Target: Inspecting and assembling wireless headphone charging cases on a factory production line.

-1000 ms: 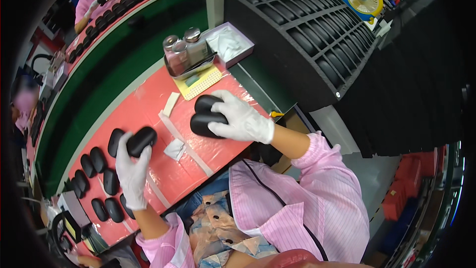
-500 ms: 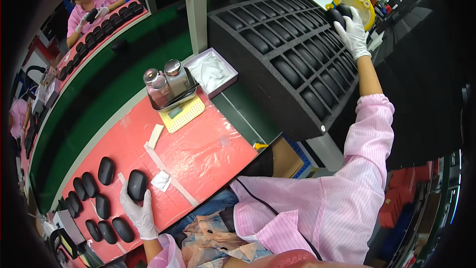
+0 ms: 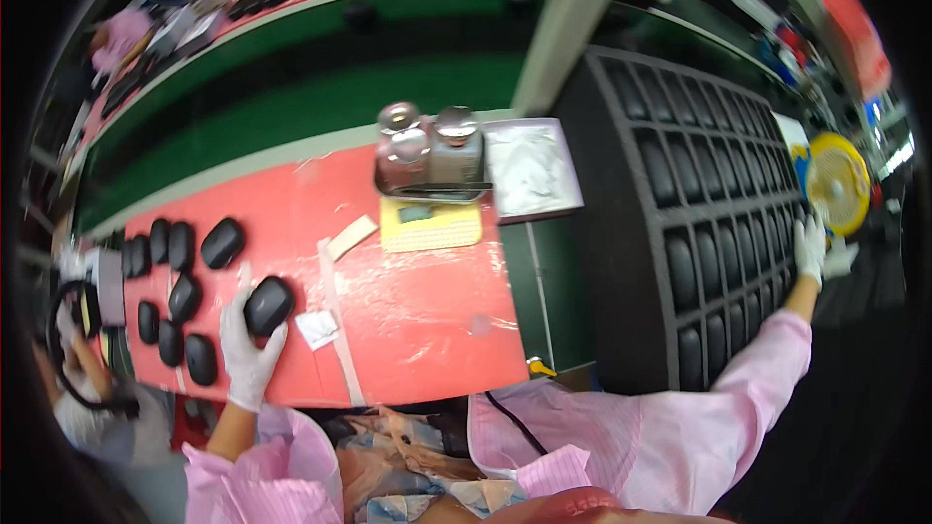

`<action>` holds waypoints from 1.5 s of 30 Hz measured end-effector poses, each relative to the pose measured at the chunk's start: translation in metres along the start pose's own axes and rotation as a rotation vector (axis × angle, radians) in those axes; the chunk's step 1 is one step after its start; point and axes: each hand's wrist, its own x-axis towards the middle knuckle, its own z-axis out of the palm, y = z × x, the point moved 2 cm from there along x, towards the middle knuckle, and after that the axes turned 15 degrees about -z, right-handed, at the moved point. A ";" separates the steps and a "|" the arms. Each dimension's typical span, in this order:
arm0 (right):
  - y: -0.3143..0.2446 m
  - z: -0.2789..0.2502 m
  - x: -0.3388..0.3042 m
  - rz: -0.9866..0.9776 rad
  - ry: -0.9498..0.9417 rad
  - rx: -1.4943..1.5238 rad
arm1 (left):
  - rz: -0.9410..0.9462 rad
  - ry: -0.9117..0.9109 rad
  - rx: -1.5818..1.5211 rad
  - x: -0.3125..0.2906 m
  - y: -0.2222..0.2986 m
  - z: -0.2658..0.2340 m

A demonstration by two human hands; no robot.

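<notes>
My gloved left hand (image 3: 250, 354) grips a smooth black rounded case (image 3: 269, 306) at the left part of the pink-covered table (image 3: 417, 330). Its thumb and fingers lie along the case's two sides. Beyond and left of it are several similar black cases (image 3: 223, 244), lying loose. My right arm is stretched far to the right. The gloved right hand (image 3: 810, 247) is at the far right edge of a black foam tray (image 3: 657, 218), whose compartments hold rows of black cases. Blur and the tray's edge hide whether its fingers hold anything.
Two glass bottles with metal caps (image 3: 427, 141) stand in a metal dish on a yellow pad (image 3: 432, 233). Beside them sits a box of white cloths (image 3: 529, 170). A white cloth (image 3: 317, 329) lies near my left hand. A yellow fan (image 3: 839, 184) stands past the tray.
The view has turned right, so the scene appears rotated. My right hand, which held a black case by the fan, has come down to the tray's edge. My left hand keeps its case.
</notes>
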 end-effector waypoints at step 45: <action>-0.684 -0.258 -0.216 -0.523 -0.219 2.314 | -0.538 -0.661 -1.424 -0.052 -0.002 -0.052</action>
